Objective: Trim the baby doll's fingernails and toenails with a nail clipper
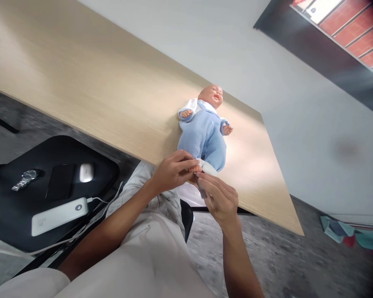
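A baby doll (pixel 202 136) in a blue and white suit lies on its back on the wooden table (pixel 112 87), its head toward the wall. One bare foot (pixel 195 168) of the doll sticks out near the table's front edge, and my left hand (pixel 174 171) has its fingers closed around it. Pinched in my right hand (pixel 220 196) is a small, flat grey metal nail clipper (pixel 200 187), its tip close against the doll's toes. Whether the tip touches them, I cannot tell. The doll's other foot is covered in white.
To the left stands a black chair (pixel 6 207) bearing a wristwatch (pixel 26 179), a phone (pixel 61 181), a white earbud case (pixel 86 172) and a white power bank (pixel 60 216) with a cable. A pale wall (pixel 298 103) runs behind the table. Colourful items (pixel 338 229) lie on the floor at right.
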Demonstrator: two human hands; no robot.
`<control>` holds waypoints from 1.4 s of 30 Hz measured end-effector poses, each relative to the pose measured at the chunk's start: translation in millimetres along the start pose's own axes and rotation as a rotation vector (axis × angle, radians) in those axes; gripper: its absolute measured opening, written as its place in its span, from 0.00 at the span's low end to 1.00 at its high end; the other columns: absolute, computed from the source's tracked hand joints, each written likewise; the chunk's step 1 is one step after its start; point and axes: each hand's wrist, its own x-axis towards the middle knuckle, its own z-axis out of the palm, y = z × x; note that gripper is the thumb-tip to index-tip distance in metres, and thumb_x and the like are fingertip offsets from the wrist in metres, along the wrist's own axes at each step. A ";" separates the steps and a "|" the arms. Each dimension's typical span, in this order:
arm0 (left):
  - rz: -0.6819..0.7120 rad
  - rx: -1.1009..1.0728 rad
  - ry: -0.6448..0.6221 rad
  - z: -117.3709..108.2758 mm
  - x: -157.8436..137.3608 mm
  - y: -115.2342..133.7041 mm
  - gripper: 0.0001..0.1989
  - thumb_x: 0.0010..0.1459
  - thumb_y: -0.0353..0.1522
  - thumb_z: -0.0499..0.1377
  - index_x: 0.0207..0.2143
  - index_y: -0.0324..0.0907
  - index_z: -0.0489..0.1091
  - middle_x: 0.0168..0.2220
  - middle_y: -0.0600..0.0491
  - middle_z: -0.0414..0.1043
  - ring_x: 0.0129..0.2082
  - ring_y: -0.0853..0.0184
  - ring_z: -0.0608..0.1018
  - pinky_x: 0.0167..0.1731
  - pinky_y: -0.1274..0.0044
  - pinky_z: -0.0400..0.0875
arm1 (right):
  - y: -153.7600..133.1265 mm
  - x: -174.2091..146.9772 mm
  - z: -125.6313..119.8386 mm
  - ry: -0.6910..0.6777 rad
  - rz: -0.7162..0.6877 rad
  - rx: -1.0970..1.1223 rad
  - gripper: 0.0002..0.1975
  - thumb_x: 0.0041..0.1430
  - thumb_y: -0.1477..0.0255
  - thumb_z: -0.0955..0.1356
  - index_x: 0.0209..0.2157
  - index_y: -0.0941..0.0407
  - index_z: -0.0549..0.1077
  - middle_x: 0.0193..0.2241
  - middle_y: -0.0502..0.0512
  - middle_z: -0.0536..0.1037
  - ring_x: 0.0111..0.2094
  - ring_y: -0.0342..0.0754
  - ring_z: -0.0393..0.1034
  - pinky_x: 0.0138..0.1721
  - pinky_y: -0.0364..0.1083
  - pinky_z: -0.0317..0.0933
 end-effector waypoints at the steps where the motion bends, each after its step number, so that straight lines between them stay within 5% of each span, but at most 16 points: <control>1: 0.000 -0.002 -0.002 0.1 -0.4 -0.4 0.09 0.65 0.30 0.62 0.48 0.43 0.76 0.40 0.50 0.76 0.40 0.68 0.79 0.41 0.76 0.78 | -0.8 0.6 0.7 0.004 0.000 -0.005 0.16 0.64 0.85 0.68 0.51 0.57 0.76 0.46 0.61 0.83 0.48 0.52 0.81 0.51 0.50 0.78; 42: 0.002 -0.048 -0.007 -2.0 0.8 -1.6 0.09 0.67 0.31 0.61 0.49 0.43 0.76 0.40 0.50 0.76 0.39 0.68 0.79 0.40 0.76 0.78 | -12.4 -8.2 23.6 0.173 0.013 -0.165 0.18 0.62 0.85 0.70 0.52 0.57 0.74 0.43 0.62 0.84 0.47 0.55 0.81 0.47 0.50 0.79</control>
